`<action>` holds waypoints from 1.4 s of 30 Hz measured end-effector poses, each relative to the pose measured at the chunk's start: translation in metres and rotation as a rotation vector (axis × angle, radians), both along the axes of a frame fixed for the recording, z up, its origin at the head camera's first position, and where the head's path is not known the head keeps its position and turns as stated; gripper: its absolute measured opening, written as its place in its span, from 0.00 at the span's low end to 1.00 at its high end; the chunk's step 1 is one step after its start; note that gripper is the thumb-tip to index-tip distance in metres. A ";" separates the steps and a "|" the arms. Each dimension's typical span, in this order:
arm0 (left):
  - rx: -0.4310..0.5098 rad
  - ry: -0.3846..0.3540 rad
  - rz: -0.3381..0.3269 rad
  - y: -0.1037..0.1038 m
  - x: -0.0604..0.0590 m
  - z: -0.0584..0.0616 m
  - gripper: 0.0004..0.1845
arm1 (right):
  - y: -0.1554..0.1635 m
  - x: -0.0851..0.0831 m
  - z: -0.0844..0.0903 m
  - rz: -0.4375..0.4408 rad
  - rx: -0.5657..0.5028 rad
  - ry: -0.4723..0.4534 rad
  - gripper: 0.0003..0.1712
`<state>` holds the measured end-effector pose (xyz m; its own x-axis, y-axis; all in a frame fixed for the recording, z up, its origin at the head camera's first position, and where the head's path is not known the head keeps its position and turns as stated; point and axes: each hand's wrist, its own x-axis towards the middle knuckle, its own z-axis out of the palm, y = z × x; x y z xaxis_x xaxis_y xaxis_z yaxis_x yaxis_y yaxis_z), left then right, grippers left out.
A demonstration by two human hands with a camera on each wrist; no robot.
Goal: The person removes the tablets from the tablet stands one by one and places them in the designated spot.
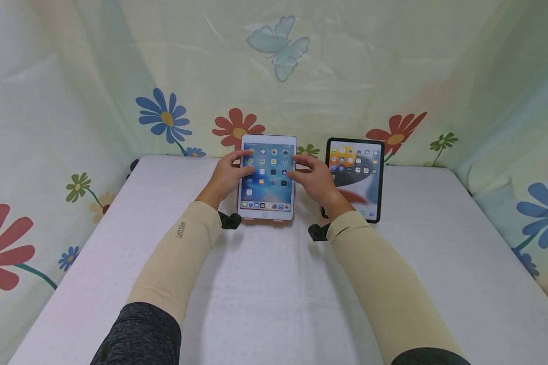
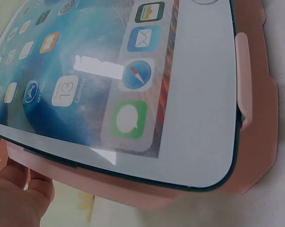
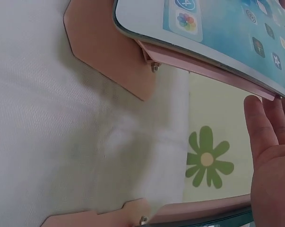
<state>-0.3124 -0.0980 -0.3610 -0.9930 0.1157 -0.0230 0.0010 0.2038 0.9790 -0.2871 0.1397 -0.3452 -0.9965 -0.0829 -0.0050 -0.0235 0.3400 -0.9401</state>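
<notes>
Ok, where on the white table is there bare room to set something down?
The white padded table is bare in front, between the two sleeved forearms, and along its left and right sides by the floral curtain. The back is crowded: left hand and right hand at the white pink-stand tablet, black-framed tablet beside.

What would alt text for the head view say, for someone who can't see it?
Two hands in beige sleeves reach to a white tablet propped on a pink stand on a white table: the left hand holds its left edge, and the right hand is at its right edge with fingers extended. A black tablet stands to the right, before a floral backdrop.
</notes>
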 end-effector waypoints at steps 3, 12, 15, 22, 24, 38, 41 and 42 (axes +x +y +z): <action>0.011 0.013 -0.002 0.001 -0.001 0.000 0.24 | -0.001 -0.003 -0.001 0.006 -0.002 -0.007 0.30; 0.007 -0.007 0.002 0.003 -0.003 -0.005 0.22 | -0.004 -0.010 -0.004 0.010 -0.005 -0.013 0.29; 0.010 -0.011 0.006 0.003 -0.003 -0.007 0.22 | -0.006 -0.012 -0.005 -0.001 -0.030 -0.028 0.28; -0.006 -0.002 0.008 0.004 -0.006 -0.006 0.22 | -0.009 -0.014 -0.006 -0.008 -0.106 -0.037 0.27; -0.007 -0.006 0.005 0.004 -0.006 -0.005 0.22 | -0.009 -0.015 -0.007 -0.008 -0.123 -0.036 0.26; -0.005 -0.018 0.021 0.006 -0.007 -0.004 0.22 | -0.011 -0.015 -0.005 -0.025 -0.179 -0.055 0.26; -0.002 -0.020 0.028 0.006 -0.007 -0.003 0.21 | -0.011 -0.017 -0.005 -0.026 -0.190 -0.060 0.26; -0.001 -0.019 0.030 0.006 -0.008 -0.003 0.21 | -0.011 -0.017 -0.005 -0.027 -0.195 -0.062 0.26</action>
<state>-0.3199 -0.0921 -0.3643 -0.9954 0.0861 -0.0424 -0.0241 0.2041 0.9787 -0.3045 0.1284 -0.3505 -0.9967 -0.0620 -0.0525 0.0426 0.1507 -0.9877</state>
